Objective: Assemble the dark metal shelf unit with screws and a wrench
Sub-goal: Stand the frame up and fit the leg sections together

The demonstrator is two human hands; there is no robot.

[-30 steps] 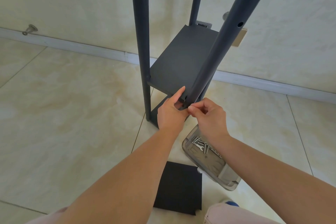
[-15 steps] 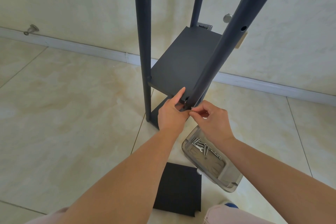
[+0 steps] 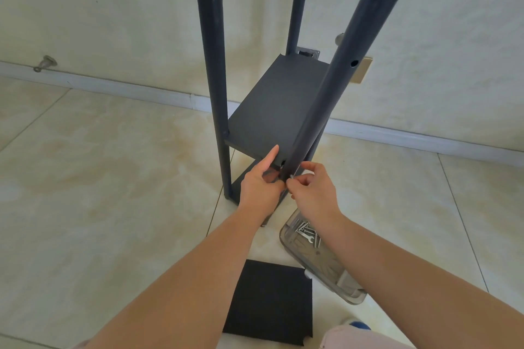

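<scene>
Now screw (image 3: 291, 176) pinched in right hand (image 3: 313, 193) fingers — against leaning post (image 3: 334, 88).

home room: tiled floor (image 3: 99, 178), skirting board (image 3: 127, 88).

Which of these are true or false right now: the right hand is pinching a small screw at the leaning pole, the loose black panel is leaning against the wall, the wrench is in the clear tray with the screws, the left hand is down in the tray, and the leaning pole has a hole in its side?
1. The right hand pinches a small silver screw against the leaning pole. True.
2. The loose black panel leans against the wall. False: it lies flat on the floor near the person.
3. A small wrench lies in the clear tray among screws. True.
4. The left hand is in the tray. False: it holds the shelf's front edge beside the pole.
5. The leaning pole has a side hole. True.
</scene>
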